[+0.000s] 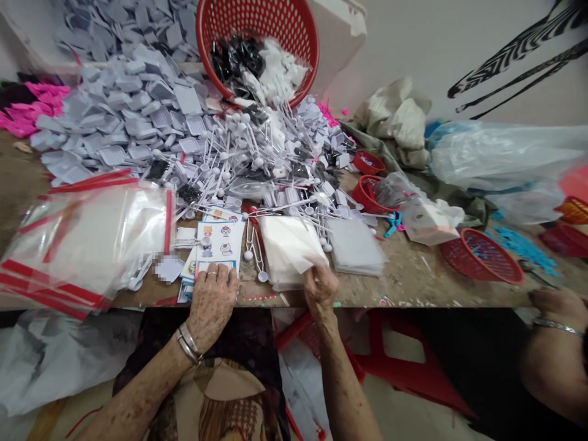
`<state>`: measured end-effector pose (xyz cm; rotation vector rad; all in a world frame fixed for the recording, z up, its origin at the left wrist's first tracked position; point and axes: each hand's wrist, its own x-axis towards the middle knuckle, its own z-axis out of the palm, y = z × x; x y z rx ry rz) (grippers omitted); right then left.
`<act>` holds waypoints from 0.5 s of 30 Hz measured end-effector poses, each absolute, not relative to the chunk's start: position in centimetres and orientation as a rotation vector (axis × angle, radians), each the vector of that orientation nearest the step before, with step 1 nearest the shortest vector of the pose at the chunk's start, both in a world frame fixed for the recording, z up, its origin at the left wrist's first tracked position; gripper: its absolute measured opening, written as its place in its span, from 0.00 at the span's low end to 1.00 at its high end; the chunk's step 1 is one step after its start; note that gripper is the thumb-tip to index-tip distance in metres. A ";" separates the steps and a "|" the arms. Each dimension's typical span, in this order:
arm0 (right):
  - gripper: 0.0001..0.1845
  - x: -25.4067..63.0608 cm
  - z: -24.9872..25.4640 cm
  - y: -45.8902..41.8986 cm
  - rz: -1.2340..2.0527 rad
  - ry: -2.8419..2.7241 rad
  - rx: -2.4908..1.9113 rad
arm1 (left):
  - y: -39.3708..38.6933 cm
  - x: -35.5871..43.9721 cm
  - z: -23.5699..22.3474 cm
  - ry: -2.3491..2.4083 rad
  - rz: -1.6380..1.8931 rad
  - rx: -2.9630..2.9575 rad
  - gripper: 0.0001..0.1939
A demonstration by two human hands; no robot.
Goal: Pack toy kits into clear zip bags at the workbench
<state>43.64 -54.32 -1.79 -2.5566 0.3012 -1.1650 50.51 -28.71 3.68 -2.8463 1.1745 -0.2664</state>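
Much remains heaped on our wooden workbench (pixel 399 275): white plastic sticks with round heads (pixel 248 162) and grey plastic pieces (pixel 128 116) spill from a red basket (pixel 294 37). Our left hand (pixel 211 306) lies spread on printed sheets (pixel 218 242); our right hand (pixel 320 288) pinches the edge of a white sheet stack (pixel 287 251).

One head-worn camera on record, facing forward and down from close above the left hand (pixel 212 306) and right hand (pixel 320 288), across the tabletop (pixel 404 275).

Zip bag (pixel 87 239), sticker sheets (pixel 219 242) and white stacks (pixel 289 251) block the left hand (pixel 211 306) and right hand (pixel 320 288) at the surface's (pixel 27 177) near edge, plastic sticks (pixel 248 165) heaped beyond; a wood strip (pixel 395 288) runs rightward.
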 end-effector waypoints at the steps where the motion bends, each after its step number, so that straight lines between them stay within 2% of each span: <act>1: 0.12 43.6 -2.0 -54.1 -1.218 0.303 -2.545 | -28.7 50.5 3.6 1.177 -0.264 -2.848 0.16; 6: 0.08 43.5 -3.2 -53.8 -1.361 0.232 -2.539 | -28.6 50.4 3.5 1.185 -0.280 -2.862 0.16; 10: 0.14 43.3 -2.8 -54.0 -1.325 0.124 -2.599 | -28.6 50.3 3.4 1.179 -0.282 -2.870 0.16; 15: 0.11 42.8 -1.0 -53.5 -0.942 -0.061 -2.869 | -28.6 50.4 3.3 1.193 -0.308 -2.857 0.16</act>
